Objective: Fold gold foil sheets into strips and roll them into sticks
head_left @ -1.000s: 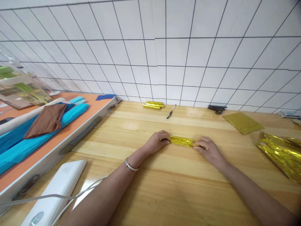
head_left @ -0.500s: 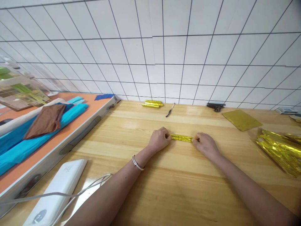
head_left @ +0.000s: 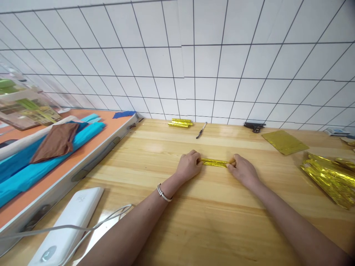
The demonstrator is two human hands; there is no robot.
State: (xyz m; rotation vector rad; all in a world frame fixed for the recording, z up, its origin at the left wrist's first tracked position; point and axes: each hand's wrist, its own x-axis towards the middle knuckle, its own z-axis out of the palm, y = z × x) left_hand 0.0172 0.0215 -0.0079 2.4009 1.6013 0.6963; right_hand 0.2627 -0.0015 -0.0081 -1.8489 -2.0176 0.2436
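A narrow strip of shiny gold foil [head_left: 214,162], folded or rolled lengthwise, lies level just on or over the wooden table [head_left: 177,218]. My left hand [head_left: 190,164] pinches its left end, fingers curled closed. At the other end, the fingers of my right hand [head_left: 242,169] are closed on the foil too. Both fingertips cover the strip's ends. Behind my left hand, near the wall, rest several gold foil rolls [head_left: 179,125]. A pen [head_left: 201,130] lies to their right.
On the right are a flat gold sheet [head_left: 285,142], a heap of crinkled gold foil [head_left: 330,179] and a black clip-like object [head_left: 255,126]. At left, a white power bank [head_left: 69,221] with a cable lies beside an orange-topped surface [head_left: 122,123] holding blue rolls [head_left: 85,136] and brown paper [head_left: 55,142].
Both hands keep their hold at the strip's ends, almost in place. The strip's surface looks slightly different between them. The view has shifted a little.
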